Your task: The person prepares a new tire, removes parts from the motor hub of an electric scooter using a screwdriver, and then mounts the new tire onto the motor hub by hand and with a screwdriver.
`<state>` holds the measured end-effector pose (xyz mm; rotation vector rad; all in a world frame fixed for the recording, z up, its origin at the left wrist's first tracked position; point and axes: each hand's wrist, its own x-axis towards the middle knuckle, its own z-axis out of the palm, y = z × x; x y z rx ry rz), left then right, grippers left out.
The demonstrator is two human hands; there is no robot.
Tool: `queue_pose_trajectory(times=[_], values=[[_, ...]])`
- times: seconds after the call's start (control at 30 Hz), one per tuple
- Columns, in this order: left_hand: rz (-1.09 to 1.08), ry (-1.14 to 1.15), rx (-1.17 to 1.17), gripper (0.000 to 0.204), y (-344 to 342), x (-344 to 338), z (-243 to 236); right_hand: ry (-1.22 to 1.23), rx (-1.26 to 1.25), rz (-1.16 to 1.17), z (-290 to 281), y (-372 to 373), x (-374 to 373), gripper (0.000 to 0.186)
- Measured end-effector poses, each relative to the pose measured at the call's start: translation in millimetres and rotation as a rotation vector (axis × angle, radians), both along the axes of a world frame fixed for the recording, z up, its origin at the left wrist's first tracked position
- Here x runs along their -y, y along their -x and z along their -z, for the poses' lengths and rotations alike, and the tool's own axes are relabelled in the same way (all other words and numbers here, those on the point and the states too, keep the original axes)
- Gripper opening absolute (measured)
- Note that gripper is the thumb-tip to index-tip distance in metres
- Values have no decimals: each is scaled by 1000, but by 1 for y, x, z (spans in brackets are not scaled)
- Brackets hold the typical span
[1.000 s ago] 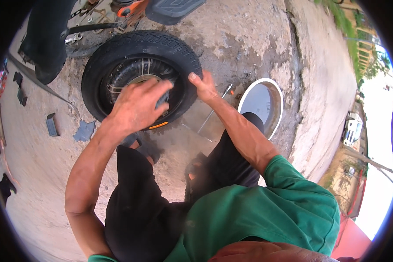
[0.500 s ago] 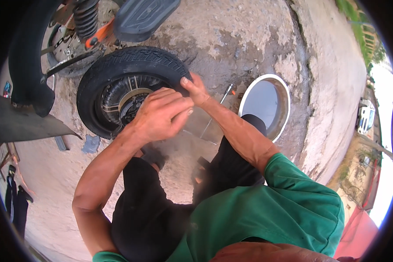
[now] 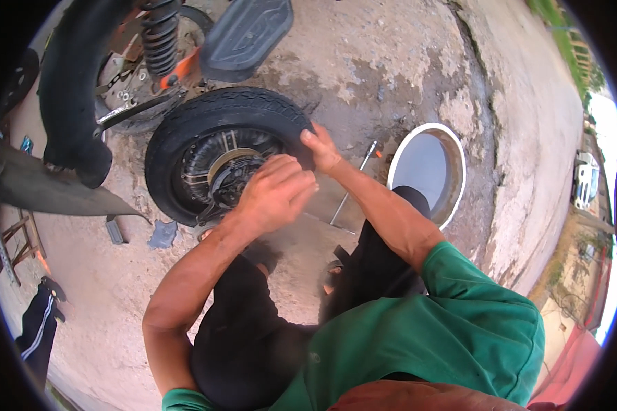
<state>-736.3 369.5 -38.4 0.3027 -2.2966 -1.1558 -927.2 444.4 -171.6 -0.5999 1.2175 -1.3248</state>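
Observation:
A wheel with a black tyre [image 3: 216,106] stands or leans on the ground in front of me. Its dark metal hub [image 3: 236,181] faces my side. My right hand [image 3: 322,147] grips the tyre's right edge, thumb on the tread side. Closed like a fist, my left hand [image 3: 275,195] is at the near right side of the wheel, in front of the hub. Whatever its fingers may hold is hidden.
Left of the wheel rises a motorbike's part with a coil spring [image 3: 160,41] and black footrest [image 3: 247,38]. A white-rimmed basin of water [image 3: 428,171] is at my right knee, beside a long metal tool [image 3: 353,181]. Another person's dark-trousered leg [image 3: 40,325] shows at lower left.
The view has shifted, so the wheel, motorbike and basin appear farther right and lower. My right hand keeps its grip on the tyre; my left hand stays closed beside the hub.

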Motion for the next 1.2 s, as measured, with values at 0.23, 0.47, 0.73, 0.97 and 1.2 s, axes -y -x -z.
queue_pose_trajectory(times=[0.23, 0.47, 0.73, 0.97, 1.2], values=[[21, -194, 35, 10, -37, 11, 2, 41, -174, -11, -28, -6, 1, 69], [-156, -480, -9, 10, -51, 12, 6, -9, -219, 14, -18, -5, -3, 66], [-71, -99, 12, 8, 3, -6, -25, -86, -129, 20, -9, -2, -4, 67], [-123, 26, 82, 7, 35, -12, -27, -70, -102, -7, 15, 1, 0, 67], [-66, 39, 126, 7, 34, -6, -28, 11, -3, -17, 19, 2, 4, 65]])
